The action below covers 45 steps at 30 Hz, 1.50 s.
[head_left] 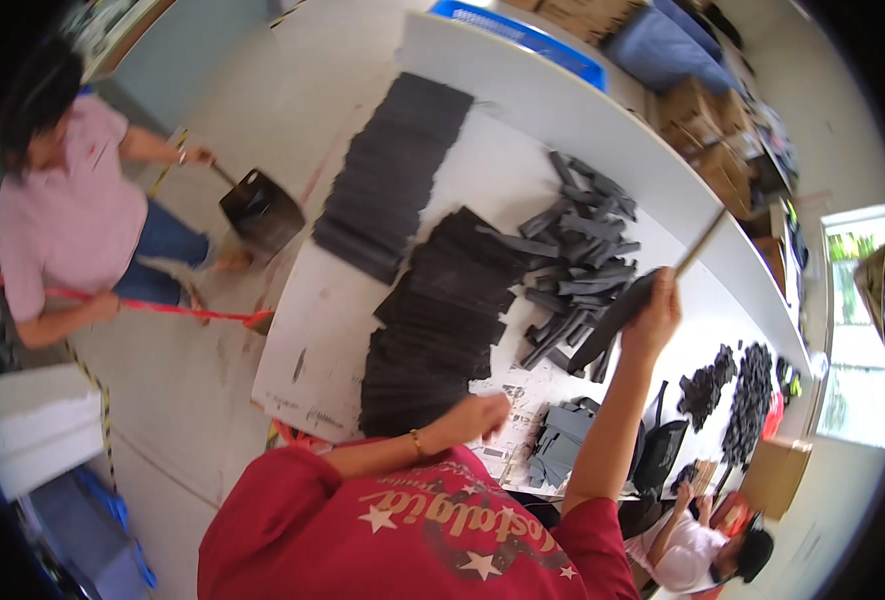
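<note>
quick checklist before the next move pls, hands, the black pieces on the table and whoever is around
1. Right hand has a grip: ok, closed on a long black piece.
2. Rod seated inside that piece: cannot tell, the hand covers where they meet.
3. Left hand free: cannot tell, it is curled and its palm is hidden.
4. Loose pile sorted: not ok, pieces lie jumbled at different angles.
5. Nearer row of flat black strips even: not ok, its edges are ragged.
6. Person with the dustpan clear of the hands: ok, standing off the table's left side.
</note>
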Motion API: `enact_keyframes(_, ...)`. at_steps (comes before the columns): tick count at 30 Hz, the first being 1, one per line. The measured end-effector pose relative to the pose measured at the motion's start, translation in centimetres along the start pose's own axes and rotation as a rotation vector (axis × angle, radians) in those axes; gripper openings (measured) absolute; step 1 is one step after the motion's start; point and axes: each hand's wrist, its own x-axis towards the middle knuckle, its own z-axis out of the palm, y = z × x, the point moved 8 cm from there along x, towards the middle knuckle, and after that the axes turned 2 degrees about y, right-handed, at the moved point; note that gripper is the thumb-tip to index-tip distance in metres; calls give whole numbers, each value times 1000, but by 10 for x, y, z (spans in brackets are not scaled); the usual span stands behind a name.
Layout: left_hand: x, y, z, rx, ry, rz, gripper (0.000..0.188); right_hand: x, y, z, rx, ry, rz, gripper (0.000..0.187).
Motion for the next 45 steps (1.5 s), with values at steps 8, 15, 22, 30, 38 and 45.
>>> enact_keyframes(8, 79, 122, -50, -268, 278, 368, 14, -83, 43, 23, -250, -252, 161, 20)
enact_keyframes(15, 97, 81, -75, -795, 451, 236, 12, -97, 97, 5, -284, -325, 213, 15)
enact_keyframes(22, 92, 82, -86, -8, 639, 498, 22, -91, 109, 25, -323, -365, 340, 13)
enact_keyframes(30, 69, -1, -10, -306, 105, -37, 37, -39, 83, -5, -172, 175, 67, 17)
enact_keyframes(38, 42, -7, -20, -74, 123, -120, 34, -20, 59, -16, -364, -287, 29, 15)
enact_keyframes(45, 68, 8, -2, 52, -12, -41, 34, -94, 113, -25, -469, -153, 200, 19)
